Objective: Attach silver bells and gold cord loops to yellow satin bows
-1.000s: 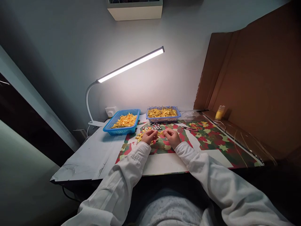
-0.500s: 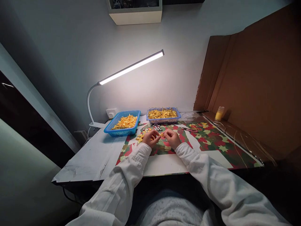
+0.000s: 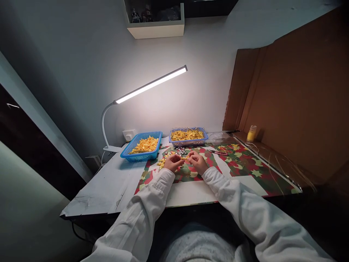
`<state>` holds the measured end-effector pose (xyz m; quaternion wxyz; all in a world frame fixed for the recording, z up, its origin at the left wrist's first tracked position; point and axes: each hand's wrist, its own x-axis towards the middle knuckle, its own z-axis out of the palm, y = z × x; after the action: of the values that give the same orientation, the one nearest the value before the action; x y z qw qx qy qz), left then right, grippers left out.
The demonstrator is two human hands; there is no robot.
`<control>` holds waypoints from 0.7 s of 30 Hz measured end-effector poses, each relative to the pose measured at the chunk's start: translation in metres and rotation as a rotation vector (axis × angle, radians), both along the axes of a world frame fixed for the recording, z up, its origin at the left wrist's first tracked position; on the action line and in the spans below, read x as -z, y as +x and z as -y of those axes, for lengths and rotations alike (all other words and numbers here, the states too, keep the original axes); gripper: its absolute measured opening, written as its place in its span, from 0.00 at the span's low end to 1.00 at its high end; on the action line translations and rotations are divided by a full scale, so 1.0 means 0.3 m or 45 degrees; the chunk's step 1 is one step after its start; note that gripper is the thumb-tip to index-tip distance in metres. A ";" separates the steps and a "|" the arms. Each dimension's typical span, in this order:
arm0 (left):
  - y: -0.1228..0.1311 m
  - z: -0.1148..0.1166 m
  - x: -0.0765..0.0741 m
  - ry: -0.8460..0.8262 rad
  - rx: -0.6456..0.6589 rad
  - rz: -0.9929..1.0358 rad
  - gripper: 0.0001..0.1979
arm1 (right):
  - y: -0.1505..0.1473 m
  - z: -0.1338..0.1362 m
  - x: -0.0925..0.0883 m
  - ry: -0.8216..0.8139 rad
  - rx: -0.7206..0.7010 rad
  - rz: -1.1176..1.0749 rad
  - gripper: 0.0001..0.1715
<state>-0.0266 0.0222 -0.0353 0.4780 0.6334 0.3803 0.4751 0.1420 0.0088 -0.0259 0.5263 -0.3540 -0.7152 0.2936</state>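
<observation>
My left hand (image 3: 172,162) and my right hand (image 3: 197,161) meet over the red and green patterned mat (image 3: 245,167), fingers curled. Between their fingertips they pinch a small yellow folded piece (image 3: 185,158). Just left of my left hand lies a little heap of yellow pieces (image 3: 162,161) on the mat. A cluster of small shiny beads (image 3: 180,150) sits just beyond my hands. Both arms are in white sleeves.
A blue basket (image 3: 141,145) of yellow pieces stands at the back left, a second basket (image 3: 188,135) of gold pieces beside it. A white desk lamp (image 3: 147,87) arches overhead. A small yellow bottle (image 3: 251,133) and brown cardboard (image 3: 294,102) stand on the right. Red-handled scissors (image 3: 219,153) lie on the mat.
The view has tilted down a little. My hands have drawn closer together around the small yellow piece; the left fingers have curled in.
</observation>
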 end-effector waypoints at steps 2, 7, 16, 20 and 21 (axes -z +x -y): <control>0.003 -0.004 0.010 0.003 -0.019 0.003 0.10 | 0.000 -0.003 0.002 -0.012 -0.015 0.011 0.11; 0.010 -0.023 0.036 0.016 -0.067 0.014 0.10 | -0.001 -0.010 0.012 -0.033 -0.052 0.042 0.13; 0.010 -0.039 0.055 0.056 -0.087 0.020 0.12 | 0.001 -0.011 0.019 -0.035 -0.073 0.053 0.14; 0.008 -0.043 0.061 0.070 -0.071 0.010 0.12 | 0.001 -0.013 0.021 -0.032 -0.069 0.052 0.14; 0.007 -0.044 0.061 0.075 -0.067 0.007 0.12 | 0.001 -0.014 0.022 -0.031 -0.068 0.054 0.14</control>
<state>-0.0245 0.0353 -0.0537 0.4477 0.6355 0.3814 0.5003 0.1422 0.0130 -0.0324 0.4987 -0.3472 -0.7318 0.3086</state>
